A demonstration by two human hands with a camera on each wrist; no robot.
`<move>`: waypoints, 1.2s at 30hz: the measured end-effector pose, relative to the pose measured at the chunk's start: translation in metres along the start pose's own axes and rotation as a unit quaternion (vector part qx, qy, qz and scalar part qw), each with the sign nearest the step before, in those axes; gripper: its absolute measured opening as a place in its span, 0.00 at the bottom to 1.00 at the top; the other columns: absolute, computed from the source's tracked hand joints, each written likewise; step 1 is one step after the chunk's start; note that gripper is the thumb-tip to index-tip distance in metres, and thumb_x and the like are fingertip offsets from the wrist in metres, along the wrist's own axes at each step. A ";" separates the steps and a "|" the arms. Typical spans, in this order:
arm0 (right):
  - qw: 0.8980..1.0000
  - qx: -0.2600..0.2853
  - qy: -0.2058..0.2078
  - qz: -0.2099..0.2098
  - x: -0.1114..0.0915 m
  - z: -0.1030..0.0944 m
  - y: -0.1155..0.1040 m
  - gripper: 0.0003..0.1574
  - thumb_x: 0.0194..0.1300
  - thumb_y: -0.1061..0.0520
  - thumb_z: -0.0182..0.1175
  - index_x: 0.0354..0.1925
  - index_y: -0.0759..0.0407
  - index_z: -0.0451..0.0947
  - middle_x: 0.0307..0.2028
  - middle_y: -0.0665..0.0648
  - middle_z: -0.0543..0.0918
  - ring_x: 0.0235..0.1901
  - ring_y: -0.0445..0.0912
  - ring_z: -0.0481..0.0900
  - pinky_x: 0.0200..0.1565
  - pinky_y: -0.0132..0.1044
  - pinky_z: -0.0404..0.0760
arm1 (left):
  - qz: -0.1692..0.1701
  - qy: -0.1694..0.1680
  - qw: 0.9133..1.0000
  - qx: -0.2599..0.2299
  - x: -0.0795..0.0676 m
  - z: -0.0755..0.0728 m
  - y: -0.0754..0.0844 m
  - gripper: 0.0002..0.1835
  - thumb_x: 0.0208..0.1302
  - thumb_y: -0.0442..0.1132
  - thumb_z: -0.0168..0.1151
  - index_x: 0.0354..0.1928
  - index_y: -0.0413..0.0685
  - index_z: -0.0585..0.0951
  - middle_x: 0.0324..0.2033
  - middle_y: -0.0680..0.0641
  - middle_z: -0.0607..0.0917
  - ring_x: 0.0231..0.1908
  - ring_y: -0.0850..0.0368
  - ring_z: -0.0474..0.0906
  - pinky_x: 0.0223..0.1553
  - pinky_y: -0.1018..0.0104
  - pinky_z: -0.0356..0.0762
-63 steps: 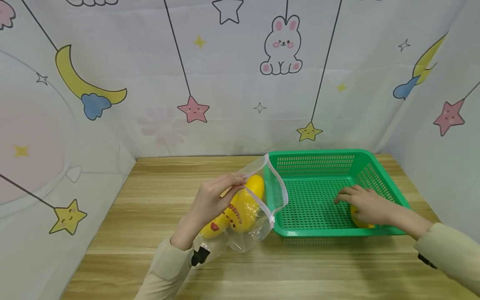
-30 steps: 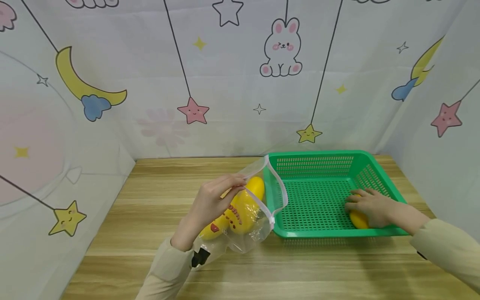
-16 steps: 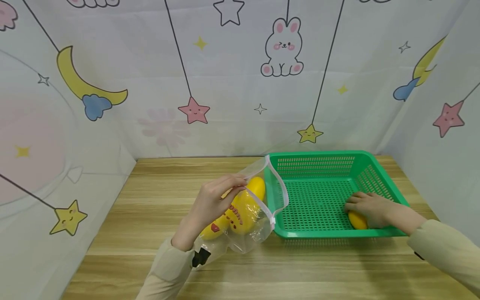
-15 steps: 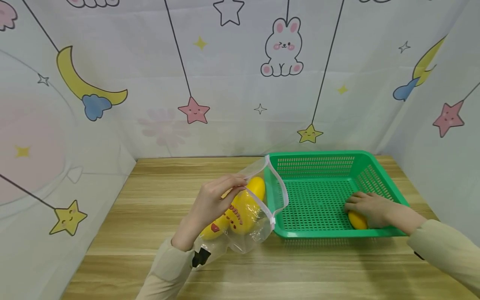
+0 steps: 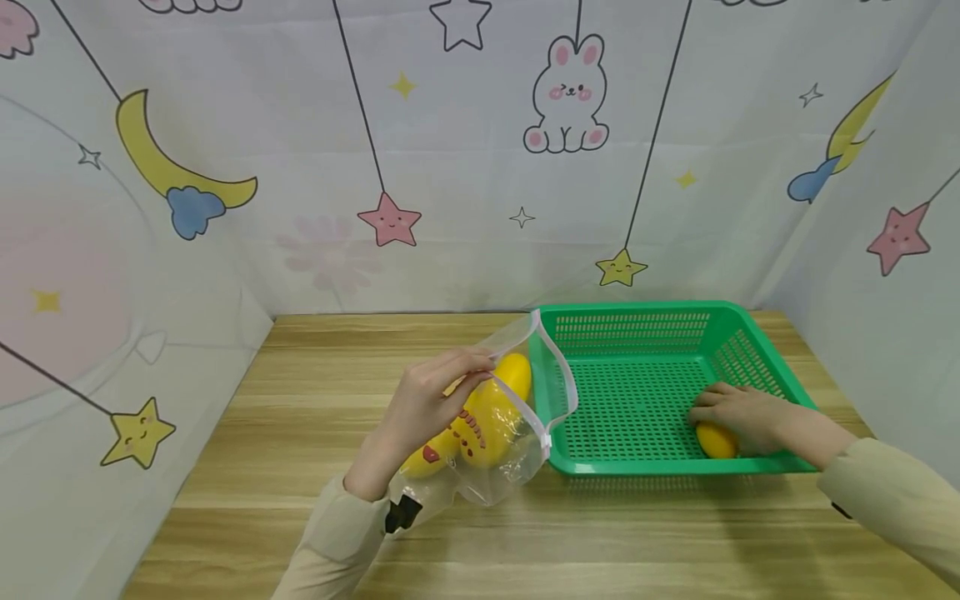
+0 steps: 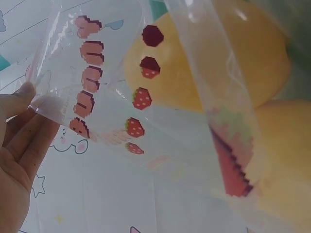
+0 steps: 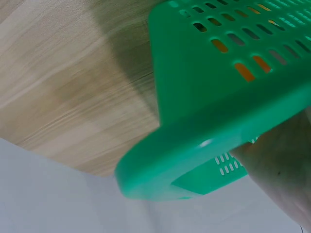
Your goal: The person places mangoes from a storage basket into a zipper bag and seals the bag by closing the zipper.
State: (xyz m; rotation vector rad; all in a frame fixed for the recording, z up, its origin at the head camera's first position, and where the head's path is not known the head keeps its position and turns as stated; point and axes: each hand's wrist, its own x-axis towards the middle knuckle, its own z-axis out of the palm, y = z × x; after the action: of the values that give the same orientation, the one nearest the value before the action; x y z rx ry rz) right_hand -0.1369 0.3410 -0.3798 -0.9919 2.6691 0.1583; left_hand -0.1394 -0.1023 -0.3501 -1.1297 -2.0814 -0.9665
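My left hand (image 5: 435, 390) pinches the upper edge of a clear zip bag (image 5: 491, 483) between thumb and fingers, and the bag's mouth gapes toward the basket. Smooth yellow mangoes (image 5: 495, 421) lie inside it. Strawberry prints and pink letters show on the bag (image 6: 90, 77) in the left wrist view, with the mangoes (image 6: 209, 53) behind the plastic. Inside the green basket (image 5: 637, 467), at its near right corner, my right hand (image 5: 738, 415) curls over another yellow mango (image 5: 717, 442) and grips it; palm and fingers hide much of it.
The basket's left rim stands against the bag's open mouth. Both rest on a wooden table (image 5: 315, 450), enclosed by a patterned white cloth (image 5: 465, 167) at the back and sides. My right wrist passes over the basket's near right rim (image 7: 218, 126).
The right hand has come down from above the mango in the basket, curled its fingers over it and shifted it slightly. Left hand and bag stay as they were.
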 end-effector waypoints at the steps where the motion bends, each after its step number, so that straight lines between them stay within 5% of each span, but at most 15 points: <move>1: 1.000 0.001 0.001 -0.001 0.000 0.000 0.000 0.30 0.47 0.58 0.75 0.50 0.47 0.77 0.51 0.55 0.79 0.53 0.60 0.73 0.47 0.66 0.77 | 0.001 0.001 1.000 0.001 0.000 0.000 0.000 0.12 0.53 0.27 0.68 0.41 0.43 0.84 0.40 0.46 0.88 0.42 0.54 0.86 0.45 0.66 0.84; 28: 0.995 0.076 0.063 -0.002 0.000 -0.023 -0.012 0.35 0.47 0.56 0.72 0.56 0.52 0.76 0.51 0.54 0.80 0.48 0.51 0.74 0.38 0.42 0.80 | 0.004 0.007 1.000 0.005 0.000 0.001 -0.001 0.14 0.49 0.26 0.70 0.40 0.43 0.84 0.39 0.45 0.89 0.41 0.53 0.87 0.44 0.66 0.84; 36: 0.994 0.067 0.084 0.000 0.003 -0.027 -0.022 0.35 0.48 0.54 0.72 0.56 0.52 0.76 0.51 0.52 0.80 0.47 0.50 0.75 0.41 0.44 0.80 | 0.006 0.004 1.000 0.002 0.000 0.001 0.000 0.14 0.49 0.25 0.70 0.40 0.42 0.84 0.40 0.45 0.89 0.41 0.53 0.87 0.43 0.66 0.84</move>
State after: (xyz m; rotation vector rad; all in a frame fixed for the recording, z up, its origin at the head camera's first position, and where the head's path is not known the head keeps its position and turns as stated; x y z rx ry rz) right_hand -0.1303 0.3169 -0.3547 -1.0023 2.7872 -0.1067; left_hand -0.1400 -0.1010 -0.3507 -1.1334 -2.0668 -0.9590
